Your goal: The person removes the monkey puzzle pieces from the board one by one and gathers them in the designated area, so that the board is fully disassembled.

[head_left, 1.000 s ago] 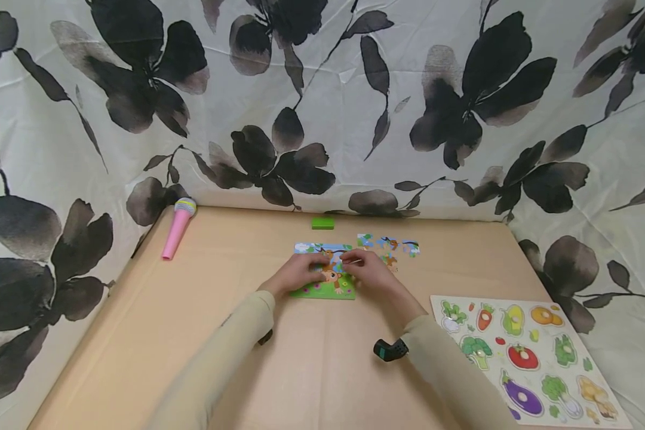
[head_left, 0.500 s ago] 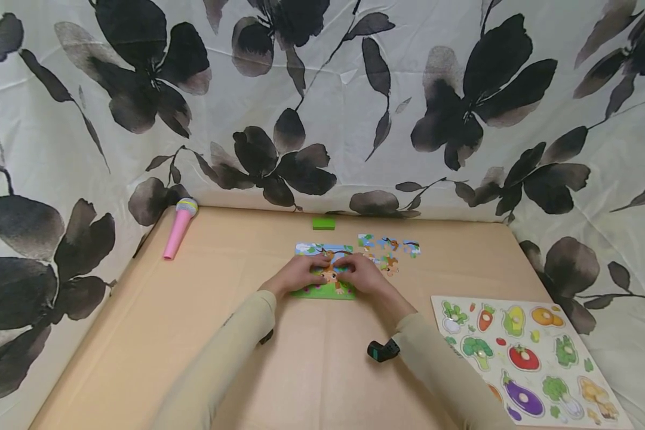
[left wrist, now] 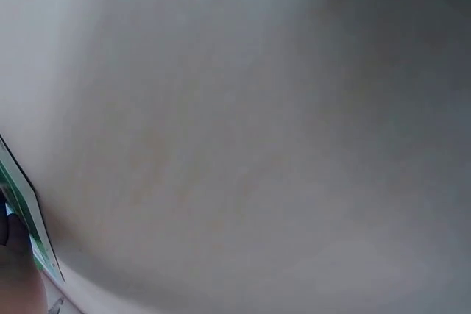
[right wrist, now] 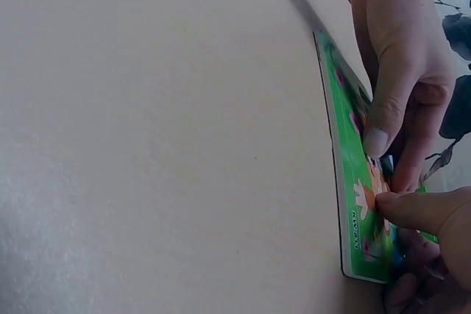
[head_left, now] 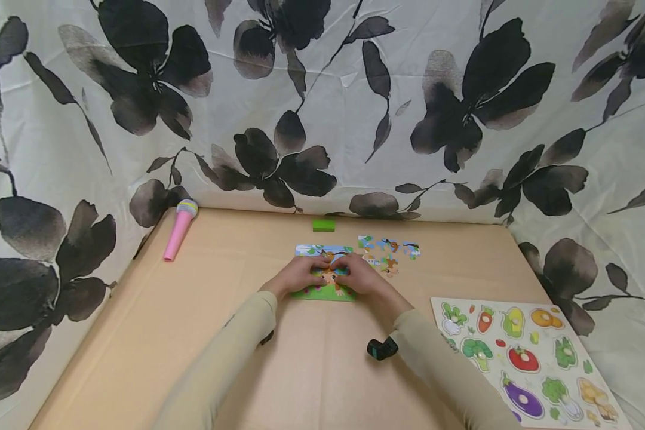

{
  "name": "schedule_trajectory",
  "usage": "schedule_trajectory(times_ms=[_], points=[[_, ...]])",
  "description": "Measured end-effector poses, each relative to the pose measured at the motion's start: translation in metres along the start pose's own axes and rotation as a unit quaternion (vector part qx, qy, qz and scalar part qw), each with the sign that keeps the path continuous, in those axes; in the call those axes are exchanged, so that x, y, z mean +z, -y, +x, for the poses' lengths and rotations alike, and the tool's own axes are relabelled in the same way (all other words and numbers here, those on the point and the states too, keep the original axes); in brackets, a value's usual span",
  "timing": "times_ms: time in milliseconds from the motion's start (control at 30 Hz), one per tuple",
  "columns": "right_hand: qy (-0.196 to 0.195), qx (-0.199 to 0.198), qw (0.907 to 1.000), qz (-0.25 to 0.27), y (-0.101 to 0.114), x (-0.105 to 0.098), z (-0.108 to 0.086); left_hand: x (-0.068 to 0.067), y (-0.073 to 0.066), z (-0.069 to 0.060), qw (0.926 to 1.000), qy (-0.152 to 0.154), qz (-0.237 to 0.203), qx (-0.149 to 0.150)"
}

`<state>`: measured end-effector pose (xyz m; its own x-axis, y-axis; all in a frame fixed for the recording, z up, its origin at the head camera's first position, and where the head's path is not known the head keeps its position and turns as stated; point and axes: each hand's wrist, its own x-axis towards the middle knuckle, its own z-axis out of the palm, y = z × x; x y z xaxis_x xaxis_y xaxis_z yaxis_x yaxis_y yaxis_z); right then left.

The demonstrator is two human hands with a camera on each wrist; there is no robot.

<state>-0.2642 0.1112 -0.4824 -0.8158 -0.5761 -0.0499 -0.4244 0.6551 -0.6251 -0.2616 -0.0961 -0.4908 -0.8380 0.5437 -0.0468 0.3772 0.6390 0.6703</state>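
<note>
A picture puzzle board [head_left: 322, 294] with a green lower part and a monkey picture lies flat on the table. My left hand [head_left: 295, 275] rests on its left half, fingertips near the middle. From the right, my right hand [head_left: 361, 275] reaches in, its fingertips close to the left ones. In the right wrist view, the left thumb and a finger [right wrist: 401, 115] touch the picture, and the right thumb [right wrist: 416, 211] presses on it near the monkey. The hands hide the board's centre; no piece shows between the fingers. The left wrist view catches only the board's edge [left wrist: 37, 226].
Loose puzzle pieces [head_left: 390, 245] lie just right of the board. A green block [head_left: 323, 225] is behind it, and a pink toy microphone [head_left: 178, 234] at the back left. A vegetable board [head_left: 497, 373] lies at the right, partly under the right sleeve.
The right hand has moved slightly left over the board, and its fingertips have come down onto the picture, uncovering loose pieces beside it. The left hand has stayed nearly still.
</note>
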Motion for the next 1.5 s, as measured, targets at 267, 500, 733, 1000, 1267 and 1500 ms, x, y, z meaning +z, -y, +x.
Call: schedule_trajectory(times_ms=[267,500,733,1000,1267,1500], points=[[0.02,0.008,0.9998,-0.005,0.001,0.0,0.0,0.001,0.0,-0.001,0.9998,-0.001,0.018,0.011],[0.033,0.01,0.9992,-0.023,0.003,-0.003,0.005,0.0,0.0,0.0,0.9998,-0.002,0.015,0.011],[0.022,0.028,0.9994,-0.007,0.004,-0.001,0.004,0.0,0.0,0.001,0.9997,-0.001,0.015,0.019],[-0.007,0.072,0.9973,0.012,0.008,0.004,0.001,0.001,0.005,0.003,0.9995,-0.002,0.02,0.023],[-0.056,0.064,0.9964,-0.002,0.009,0.008,0.0,0.0,0.004,0.002,0.9995,-0.001,0.022,0.025],[-0.083,0.05,0.9953,-0.002,0.007,0.011,0.001,0.0,0.004,0.002,0.9994,-0.002,0.024,0.024]])
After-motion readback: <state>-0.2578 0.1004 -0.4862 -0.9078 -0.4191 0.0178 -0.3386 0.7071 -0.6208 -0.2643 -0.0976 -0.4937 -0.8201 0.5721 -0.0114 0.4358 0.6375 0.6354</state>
